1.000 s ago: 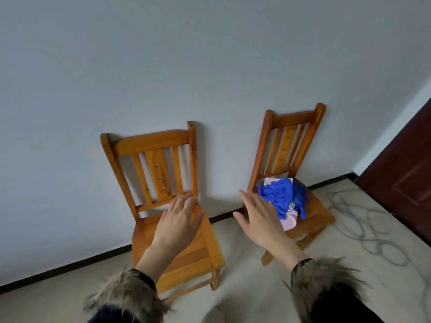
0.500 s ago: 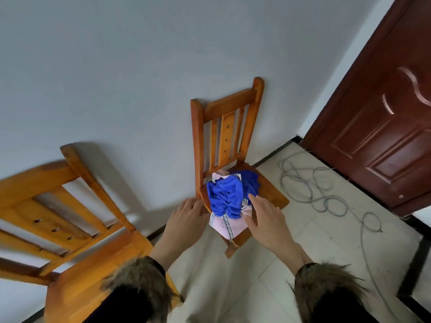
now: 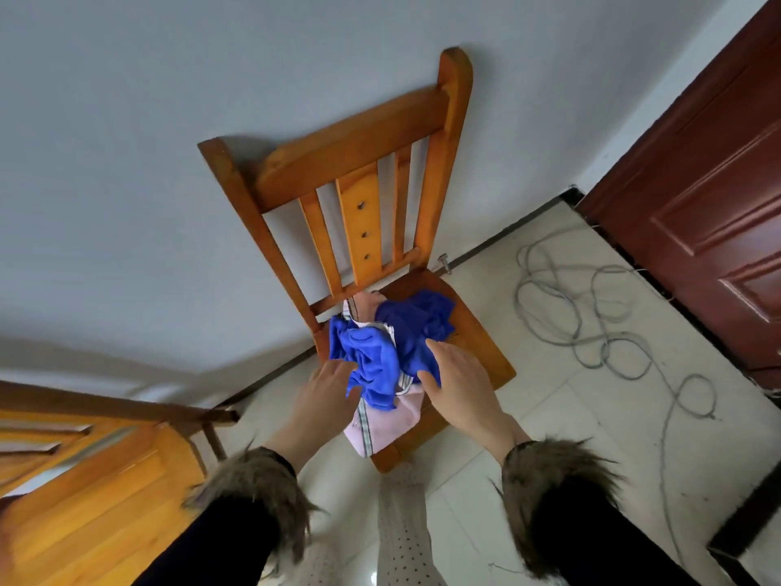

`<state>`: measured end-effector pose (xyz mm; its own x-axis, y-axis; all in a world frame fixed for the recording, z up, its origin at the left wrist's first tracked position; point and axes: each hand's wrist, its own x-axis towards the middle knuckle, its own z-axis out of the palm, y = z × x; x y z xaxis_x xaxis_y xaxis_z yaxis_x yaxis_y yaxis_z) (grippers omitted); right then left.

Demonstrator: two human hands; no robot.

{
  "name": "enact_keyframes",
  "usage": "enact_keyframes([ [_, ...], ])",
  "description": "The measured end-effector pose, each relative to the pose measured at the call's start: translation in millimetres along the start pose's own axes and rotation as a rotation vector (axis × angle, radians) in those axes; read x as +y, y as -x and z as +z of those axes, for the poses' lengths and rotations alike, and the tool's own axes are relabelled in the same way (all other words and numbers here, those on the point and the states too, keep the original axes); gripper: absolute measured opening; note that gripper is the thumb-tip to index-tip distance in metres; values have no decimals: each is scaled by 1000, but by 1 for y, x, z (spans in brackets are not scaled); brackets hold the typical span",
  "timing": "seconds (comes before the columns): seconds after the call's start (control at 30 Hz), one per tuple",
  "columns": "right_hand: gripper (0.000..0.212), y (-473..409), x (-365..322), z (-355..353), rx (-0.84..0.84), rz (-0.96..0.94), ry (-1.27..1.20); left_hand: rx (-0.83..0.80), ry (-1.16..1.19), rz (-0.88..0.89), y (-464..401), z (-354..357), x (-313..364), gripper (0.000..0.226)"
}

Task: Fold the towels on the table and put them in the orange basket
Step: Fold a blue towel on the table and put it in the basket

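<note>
black sleeves [image 3: 591,543], brown fur cuffs [image 3: 553,480]

Plain pale grey-blue wall [image 3: 148,162] fills upper view. Slatted orange wooden chair [image 3: 359,171] stands with back against wall; centre slat bears three small holes. Second wooden chair [image 3: 97,513] at lower left, blurred. Floor of pale glossy tiles [image 3: 528,416] with dark skirting strip [image 3: 270,374] along wall foot. Dark red-brown panelled door [image 3: 710,205] at right. Loose grey cable [image 3: 591,315] coiled on tiles between chair and door. Soft, even light.
</note>
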<state>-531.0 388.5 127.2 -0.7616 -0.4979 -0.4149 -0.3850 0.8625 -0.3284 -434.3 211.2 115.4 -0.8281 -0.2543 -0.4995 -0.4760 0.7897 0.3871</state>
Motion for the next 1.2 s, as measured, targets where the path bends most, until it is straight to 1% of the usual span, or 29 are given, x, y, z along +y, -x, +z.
enact_keyframes([
  [0.1,53,-42,16,12,-61,-8,-17,-6,50,-51,-35,16,4,44],
  [0.2,49,-80,22,33,-101,-64,-58,-8,120,-130,-69,35,0,41],
  [0.3,45,-113,20,54,-112,-72,-107,11,375,-290,-104,53,-1,36],
  [0.37,42,-131,18,67,-114,-62,-133,-3,543,-408,-128,62,0,37],
  [0.43,37,-141,17,77,-107,-58,-157,-11,594,-463,-146,71,2,35],
  [0.53,27,-147,18,87,-88,-75,-152,77,661,-584,-159,75,3,34],
  [0.6,26,-148,19,87,-75,-66,-131,141,717,-619,-155,68,2,22],
  [0.67,24,-148,18,84,-57,-29,-113,182,769,-601,-143,53,-1,3],
  [0.73,24,-148,16,77,-41,28,-114,211,801,-564,-124,35,-7,7],
  [0.83,25,-142,16,65,-11,99,-130,251,716,-475,-100,2,-17,10],
  [1.0,28,-129,19,47,-128,148,-172,294,467,-216,-69,-55,-13,12],
  [1.1,35,-122,11,30,-116,100,-205,295,381,-46,-50,-83,-2,11],
  [1.17,36,-118,-2,14,-53,-7,-234,287,358,6,-35,-101,6,8],
  [1.2,37,-115,-11,4,-6,-89,-261,297,344,25,-27,-109,11,11],
])
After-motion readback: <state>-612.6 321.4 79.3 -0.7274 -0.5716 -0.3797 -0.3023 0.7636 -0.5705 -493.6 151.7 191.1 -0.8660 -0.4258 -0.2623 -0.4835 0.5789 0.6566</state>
